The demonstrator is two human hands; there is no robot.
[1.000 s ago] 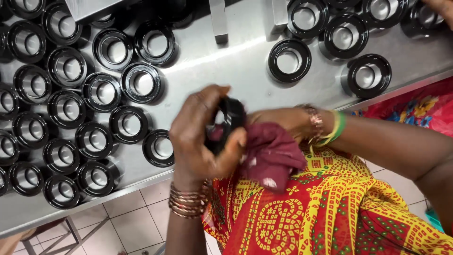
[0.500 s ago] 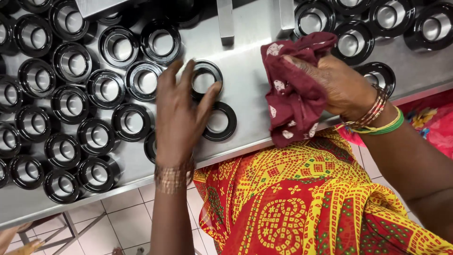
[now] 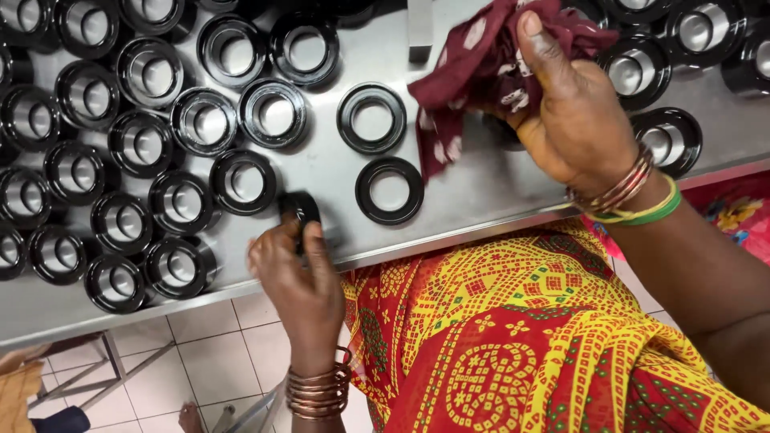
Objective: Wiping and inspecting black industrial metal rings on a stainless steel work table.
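Note:
My left hand [image 3: 298,277] is closed around a black ring-shaped part [image 3: 300,210] at the near edge of the grey metal table [image 3: 473,188], lifting it on its edge. My right hand [image 3: 573,108] holds a crumpled maroon cloth with white dots [image 3: 481,68] above the table, farther back and to the right. Two flat black rings [image 3: 391,189] lie between my hands. Copper bangles sit on my left wrist; copper and green bangles on my right.
Several black rings with shiny metal cores [image 3: 128,160] are packed in rows over the left half of the table. More of them [image 3: 670,136] sit at the back right. A grey metal block [image 3: 419,28] stands at the back. Tiled floor [image 3: 184,361] lies below the table edge.
My left hand has pulled back from the two flat rings to the table's near edge and taken hold of a black ring. My right hand has raised the cloth farther back.

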